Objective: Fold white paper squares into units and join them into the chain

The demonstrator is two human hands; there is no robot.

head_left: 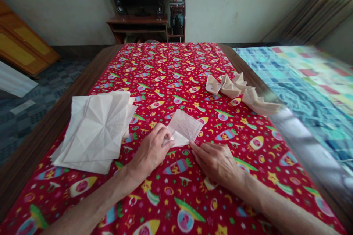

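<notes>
Head view: folded paper (186,126) on red cloth (176,181), between the hands and slightly beyond them. Left hand (153,146) pinches its left corner, thumb against curled fingers. Right hand (217,159) has fingertips at its near edge; can't tell if pinching. Creased sheets (100,126) left, folded pieces (231,87) right.

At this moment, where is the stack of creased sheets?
In the head view, the stack lies on the red cloth, near its left edge, left of the left hand.
</notes>
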